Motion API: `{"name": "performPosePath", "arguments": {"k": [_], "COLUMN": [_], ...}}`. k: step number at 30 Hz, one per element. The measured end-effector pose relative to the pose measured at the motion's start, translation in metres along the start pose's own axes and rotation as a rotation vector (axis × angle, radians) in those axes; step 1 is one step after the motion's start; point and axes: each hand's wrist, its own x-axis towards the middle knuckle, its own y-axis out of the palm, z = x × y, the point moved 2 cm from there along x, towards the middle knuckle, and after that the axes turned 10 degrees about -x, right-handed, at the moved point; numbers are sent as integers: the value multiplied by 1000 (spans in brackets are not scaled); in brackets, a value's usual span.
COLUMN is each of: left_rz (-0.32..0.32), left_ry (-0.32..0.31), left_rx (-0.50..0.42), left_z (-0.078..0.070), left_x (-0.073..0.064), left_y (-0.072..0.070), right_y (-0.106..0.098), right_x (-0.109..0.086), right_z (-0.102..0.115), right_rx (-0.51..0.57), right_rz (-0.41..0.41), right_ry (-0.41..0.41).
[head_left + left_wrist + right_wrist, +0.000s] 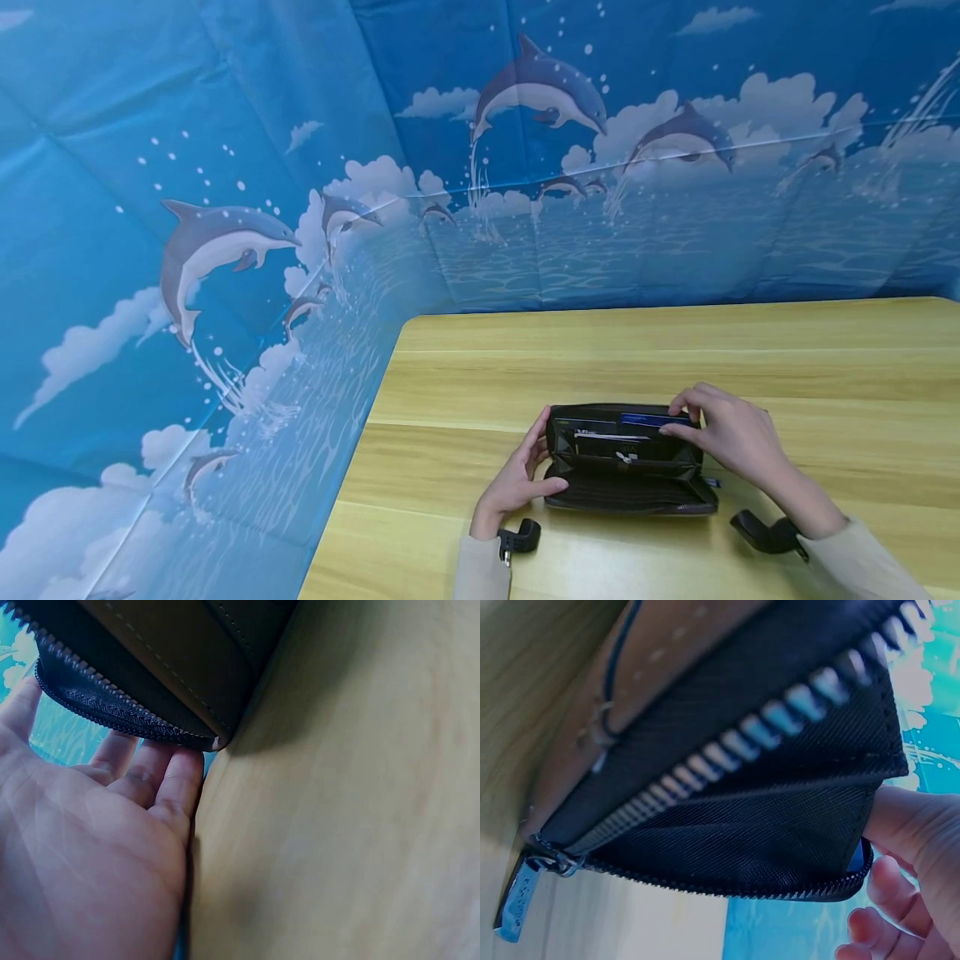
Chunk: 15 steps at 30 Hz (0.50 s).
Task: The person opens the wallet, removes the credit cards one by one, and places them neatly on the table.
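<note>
A dark long zip-around wallet [630, 497] lies unzipped and spread wide on the table, with cards in its slots and a middle compartment. My left hand [517, 479] holds its left end, thumb on the near flap and fingers along the side; the left wrist view shows those fingers against the zipper edge. At the upper right slot, my right hand [731, 429] pinches the end of a blue card [637, 419]. In the right wrist view only a sliver of that card [856, 859] shows beside the thumb; the fingertips' exact contact is partly hidden.
The wood-grain table [420, 383] surrounds the wallet. A metal zipper pull [516, 900] hangs at the wallet's right corner. Behind and to the left stands a blue dolphin-print sheet [360, 292]. Black wrist mounts [765, 532] sit below each hand.
</note>
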Motion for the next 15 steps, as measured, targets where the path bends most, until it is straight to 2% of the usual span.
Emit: {"name": "performPosePath", "arguments": {"k": [10, 15], "left_rz": [0, 3], "left_ry": [16, 8], "left_rx": [3, 6], "left_z": [-2, -2], "left_x": [0, -1], "left_y": [0, 0], "right_y": [3, 3], "right_x": [8, 7], "right_z": [-3, -3], "right_rx": [12, 22], "right_rz": [55, 53], "right_ry": [-20, -17]}}
